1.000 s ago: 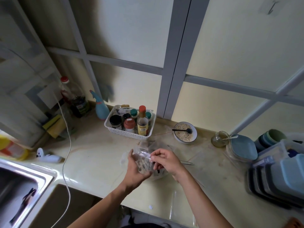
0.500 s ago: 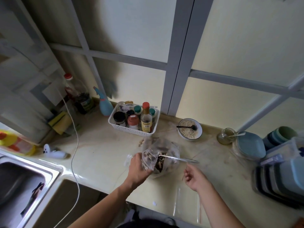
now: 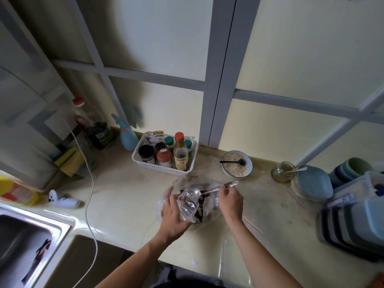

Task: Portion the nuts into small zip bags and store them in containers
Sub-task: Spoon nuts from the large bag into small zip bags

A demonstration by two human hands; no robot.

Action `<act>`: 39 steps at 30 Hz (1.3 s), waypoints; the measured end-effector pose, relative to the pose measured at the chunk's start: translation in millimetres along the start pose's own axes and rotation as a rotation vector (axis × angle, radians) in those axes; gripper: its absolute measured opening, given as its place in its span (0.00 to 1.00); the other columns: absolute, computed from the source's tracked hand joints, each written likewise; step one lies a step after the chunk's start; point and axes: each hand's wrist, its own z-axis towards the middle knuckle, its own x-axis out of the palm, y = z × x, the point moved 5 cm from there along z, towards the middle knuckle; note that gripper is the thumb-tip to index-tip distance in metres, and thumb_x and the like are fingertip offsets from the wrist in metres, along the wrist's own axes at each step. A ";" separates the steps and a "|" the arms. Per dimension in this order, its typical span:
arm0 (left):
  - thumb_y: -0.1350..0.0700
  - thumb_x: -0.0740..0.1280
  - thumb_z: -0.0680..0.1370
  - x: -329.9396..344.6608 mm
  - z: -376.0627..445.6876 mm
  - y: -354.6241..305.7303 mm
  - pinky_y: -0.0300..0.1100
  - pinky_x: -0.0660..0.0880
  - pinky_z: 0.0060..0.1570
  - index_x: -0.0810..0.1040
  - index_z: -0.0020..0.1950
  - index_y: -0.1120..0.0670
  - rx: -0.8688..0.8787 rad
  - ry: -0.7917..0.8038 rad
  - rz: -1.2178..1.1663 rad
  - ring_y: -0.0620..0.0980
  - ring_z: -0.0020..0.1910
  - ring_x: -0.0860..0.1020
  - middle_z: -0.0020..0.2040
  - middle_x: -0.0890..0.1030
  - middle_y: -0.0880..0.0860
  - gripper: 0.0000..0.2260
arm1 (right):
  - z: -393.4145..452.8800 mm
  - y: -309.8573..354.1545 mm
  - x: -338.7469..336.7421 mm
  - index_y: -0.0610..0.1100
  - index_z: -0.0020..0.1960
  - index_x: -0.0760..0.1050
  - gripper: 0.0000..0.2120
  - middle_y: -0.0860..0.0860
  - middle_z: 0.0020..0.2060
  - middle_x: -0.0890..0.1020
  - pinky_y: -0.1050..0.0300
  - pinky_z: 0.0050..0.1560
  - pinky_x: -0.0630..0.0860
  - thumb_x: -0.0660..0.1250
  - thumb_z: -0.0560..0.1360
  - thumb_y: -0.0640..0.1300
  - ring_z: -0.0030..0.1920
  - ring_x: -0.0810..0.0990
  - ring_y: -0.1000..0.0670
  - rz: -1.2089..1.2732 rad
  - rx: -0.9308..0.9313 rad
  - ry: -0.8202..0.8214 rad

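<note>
Holding one small zip bag (image 3: 189, 204) in your left hand (image 3: 174, 218), you've got your fingers wrapped round its lower end so its mouth tips up toward the spoon. Your right hand (image 3: 230, 201) pinches the handle of one metal spoon (image 3: 220, 188), whose bowl end reaches down to the bag's opening. Both hands are right over one bigger clear bag (image 3: 209, 213) of dark nuts (image 3: 200, 213) that sits on the counter (image 3: 124, 196) in front of you. The plastic is shiny and blurred, so I honestly can't tell how many nuts are already in the small bag, maybe a few.

Behind that, one white basket (image 3: 164, 167) holds what I count as six bottles and jars, plus a brush sticking up at the back. Just to its right there's one bowl of oats (image 3: 236, 164) with one black spoon (image 3: 232, 162) lying in it. Further right, one glass jar (image 3: 283, 171) with a small spoon leaning out, then one stack of blue plates (image 3: 313, 183), and one stack of lidded containers (image 3: 353, 225) at the far right edge.

On the left side: one blue spray bottle (image 3: 127, 136) by the wall, one red-capped bottle (image 3: 82, 115), one white cable (image 3: 89, 188) trailing across the counter, and one steel sink (image 3: 27, 240) at the lower left corner.
</note>
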 end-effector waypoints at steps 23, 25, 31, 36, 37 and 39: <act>0.28 0.56 0.63 1.2 9.3 -5.4 0.56 0.58 0.74 0.57 0.77 0.53 -0.178 0.078 0.136 0.59 0.76 0.55 0.75 0.57 0.56 0.48 | -20.3 5.6 69.7 0.46 0.38 0.80 0.19 0.48 0.31 0.85 0.50 0.41 0.84 0.57 0.80 0.50 0.35 0.86 0.50 0.172 -0.135 0.216; 0.28 0.56 0.62 2.2 9.2 -4.5 0.56 0.58 0.73 0.57 0.77 0.52 -0.187 0.088 0.144 0.58 0.76 0.54 0.76 0.55 0.56 0.48 | -17.2 -7.3 66.5 0.43 0.41 0.81 0.17 0.47 0.32 0.86 0.48 0.42 0.85 0.58 0.83 0.43 0.35 0.87 0.47 0.387 0.108 0.200; 0.28 0.58 0.63 6.2 8.7 1.5 0.53 0.60 0.70 0.59 0.74 0.52 -0.192 0.106 0.176 0.55 0.72 0.59 0.71 0.60 0.53 0.45 | -7.6 -37.2 55.7 0.34 0.53 0.78 0.12 0.36 0.41 0.86 0.56 0.35 0.81 0.58 0.84 0.38 0.41 0.87 0.41 0.758 0.403 0.221; 0.33 0.65 0.61 11.7 11.1 3.2 0.49 0.65 0.62 0.62 0.68 0.52 -0.236 0.132 0.123 0.54 0.64 0.66 0.60 0.64 0.48 0.42 | 10.1 -34.4 19.4 0.35 0.49 0.80 0.15 0.39 0.34 0.85 0.56 0.32 0.77 0.58 0.84 0.42 0.36 0.86 0.42 0.571 0.253 0.143; 0.34 0.65 0.60 14.3 12.2 3.5 0.49 0.65 0.60 0.62 0.68 0.52 -0.254 0.137 0.101 0.54 0.63 0.66 0.58 0.64 0.48 0.41 | 13.7 -33.2 11.4 0.35 0.49 0.80 0.16 0.40 0.33 0.85 0.56 0.33 0.77 0.57 0.83 0.43 0.34 0.86 0.43 0.529 0.231 0.123; 0.35 0.64 0.62 19.1 14.4 2.6 0.48 0.64 0.57 0.61 0.66 0.52 -0.276 0.138 0.074 0.54 0.63 0.67 0.58 0.66 0.49 0.38 | 17.6 -27.8 -6.3 0.37 0.46 0.81 0.17 0.43 0.31 0.85 0.55 0.35 0.79 0.57 0.83 0.44 0.31 0.85 0.47 0.440 0.203 0.068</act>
